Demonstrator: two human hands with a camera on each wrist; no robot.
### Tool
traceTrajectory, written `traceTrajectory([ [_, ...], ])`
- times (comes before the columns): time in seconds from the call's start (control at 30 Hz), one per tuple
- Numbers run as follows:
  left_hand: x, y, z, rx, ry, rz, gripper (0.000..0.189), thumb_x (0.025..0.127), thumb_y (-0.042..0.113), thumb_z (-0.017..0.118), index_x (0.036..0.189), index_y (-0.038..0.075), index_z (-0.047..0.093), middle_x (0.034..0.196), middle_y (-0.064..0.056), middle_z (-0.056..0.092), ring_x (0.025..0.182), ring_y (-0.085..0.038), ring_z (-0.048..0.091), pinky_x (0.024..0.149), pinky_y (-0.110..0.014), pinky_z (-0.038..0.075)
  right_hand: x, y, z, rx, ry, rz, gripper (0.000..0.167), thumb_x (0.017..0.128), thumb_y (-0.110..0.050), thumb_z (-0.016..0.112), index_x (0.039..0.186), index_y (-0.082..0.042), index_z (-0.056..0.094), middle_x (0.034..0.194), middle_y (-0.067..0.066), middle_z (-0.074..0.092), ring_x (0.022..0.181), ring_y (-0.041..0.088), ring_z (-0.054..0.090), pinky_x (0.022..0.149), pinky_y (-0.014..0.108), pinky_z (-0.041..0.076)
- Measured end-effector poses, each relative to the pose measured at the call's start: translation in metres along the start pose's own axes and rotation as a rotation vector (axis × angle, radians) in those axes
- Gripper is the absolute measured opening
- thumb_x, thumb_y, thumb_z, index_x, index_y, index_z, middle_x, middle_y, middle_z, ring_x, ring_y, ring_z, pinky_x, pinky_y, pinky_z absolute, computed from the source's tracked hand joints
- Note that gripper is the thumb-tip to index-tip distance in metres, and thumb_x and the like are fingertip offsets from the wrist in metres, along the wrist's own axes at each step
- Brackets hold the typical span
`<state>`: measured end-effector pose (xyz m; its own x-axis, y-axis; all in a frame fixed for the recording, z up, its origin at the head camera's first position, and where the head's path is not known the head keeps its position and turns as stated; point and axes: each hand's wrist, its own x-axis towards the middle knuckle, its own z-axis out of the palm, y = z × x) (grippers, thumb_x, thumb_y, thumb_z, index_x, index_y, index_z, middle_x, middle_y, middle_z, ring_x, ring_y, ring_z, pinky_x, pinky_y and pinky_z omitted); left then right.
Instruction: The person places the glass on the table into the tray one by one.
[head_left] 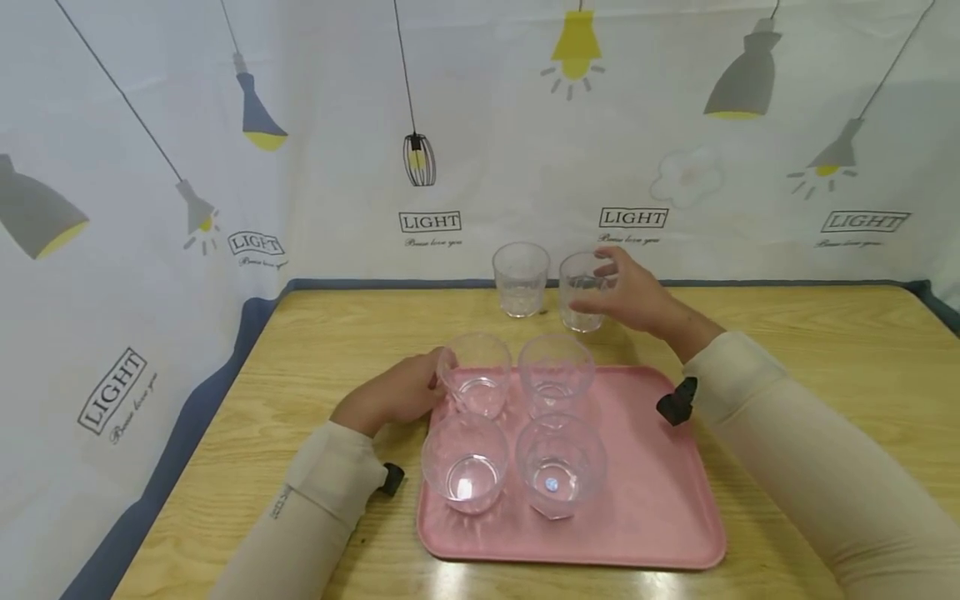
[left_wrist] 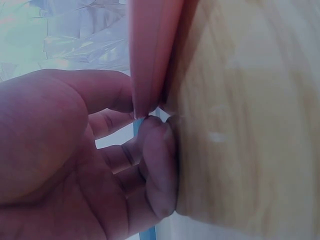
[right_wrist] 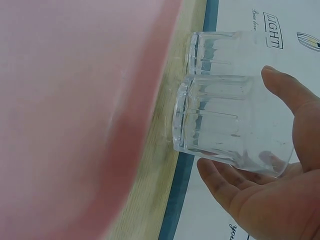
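Note:
My left hand (head_left: pixel 408 387) is at the left edge of a pink tray (head_left: pixel 645 500). In the left wrist view its thumb lies on the tray's rim (left_wrist: pixel 150 55), and its curled fingers are under the rim against the tabletop. My right hand (head_left: pixel 633 292) is spread around a clear tumbler (right_wrist: pixel 215 120) at the back of the table, thumb on one side and fingers on the other; a firm hold does not show. A second clear tumbler (head_left: pixel 521 279) stands just left of it. Several clear tumblers, among them a front-left one (head_left: pixel 465 467), stand upright on the tray's left half.
The wooden table (head_left: pixel 300 333) ends at a white curtain (head_left: pixel 487 100) printed with lamps, which hangs along its back and left side. The tray's right half shows bare pink surface. Black camera mounts (head_left: pixel 677 402) sit at both wrists.

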<state>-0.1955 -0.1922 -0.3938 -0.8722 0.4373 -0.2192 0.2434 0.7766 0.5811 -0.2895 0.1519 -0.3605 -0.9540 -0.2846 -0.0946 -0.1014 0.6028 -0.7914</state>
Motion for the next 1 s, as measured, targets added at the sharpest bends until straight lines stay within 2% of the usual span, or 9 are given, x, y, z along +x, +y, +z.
traceTrajectory([
  [0.17, -0.001, -0.003, 0.001, -0.007, -0.002, -0.014, 0.014, 0.101, 0.017, 0.054, 0.115, 0.016, 0.052, 0.11, -0.007, 0.063, 0.102, -0.021, 0.057, 0.098, -0.044, 0.048, -0.008, 0.0, 0.0, 0.029, -0.013, -0.012, 0.099, 0.085, -0.037, 0.079, 0.157, -0.01, 0.016, 0.153, 0.02, 0.039, 0.143, 0.04, 0.035, 0.108, 0.057, 0.041],
  [0.57, -0.001, -0.003, 0.002, -0.011, -0.004, -0.011, 0.014, 0.101, 0.019, 0.054, 0.115, 0.017, 0.053, 0.108, -0.006, 0.063, 0.1, -0.021, 0.056, 0.094, -0.042, 0.047, -0.035, 0.007, -0.006, 0.049, -0.009, -0.02, 0.102, 0.085, -0.04, 0.079, 0.158, -0.012, 0.014, 0.154, 0.021, 0.038, 0.142, 0.04, 0.039, 0.106, 0.058, 0.044],
  [1.0, 0.001, 0.001, 0.001, -0.01, 0.005, 0.008, 0.016, 0.099, 0.016, 0.056, 0.114, 0.016, 0.054, 0.11, -0.006, 0.064, 0.103, -0.021, 0.057, 0.097, -0.044, 0.048, -0.069, 0.008, -0.01, 0.031, -0.029, -0.077, 0.102, 0.084, -0.039, 0.08, 0.157, -0.011, 0.016, 0.151, 0.02, 0.042, 0.138, 0.041, 0.043, 0.106, 0.057, 0.044],
])
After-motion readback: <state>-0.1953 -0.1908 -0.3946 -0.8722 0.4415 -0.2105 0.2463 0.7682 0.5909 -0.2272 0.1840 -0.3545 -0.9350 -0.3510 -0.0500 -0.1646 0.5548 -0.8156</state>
